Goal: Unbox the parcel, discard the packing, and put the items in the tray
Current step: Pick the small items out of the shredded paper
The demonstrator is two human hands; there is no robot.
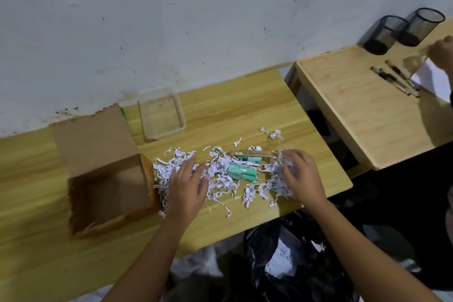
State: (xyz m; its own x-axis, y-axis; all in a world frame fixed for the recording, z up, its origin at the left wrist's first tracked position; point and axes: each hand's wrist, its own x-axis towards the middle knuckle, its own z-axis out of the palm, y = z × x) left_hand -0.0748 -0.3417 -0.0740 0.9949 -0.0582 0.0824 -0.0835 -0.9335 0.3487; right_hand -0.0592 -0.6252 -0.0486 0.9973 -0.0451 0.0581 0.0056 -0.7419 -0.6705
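Green tubes w/ barcode label, text unreadable.

counts, head view

one open cardboard box. one clear tray. two mesh pen cups. two hands on one heap of shredded paper. one black bag. green items: number unclear, partly buried.

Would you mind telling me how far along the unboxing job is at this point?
Done: the cardboard box sits open and emptied. In hand: the left hand and right hand gather shredded paper on the table. Left: bagging it in the black bag and moving the green items into the empty clear tray.
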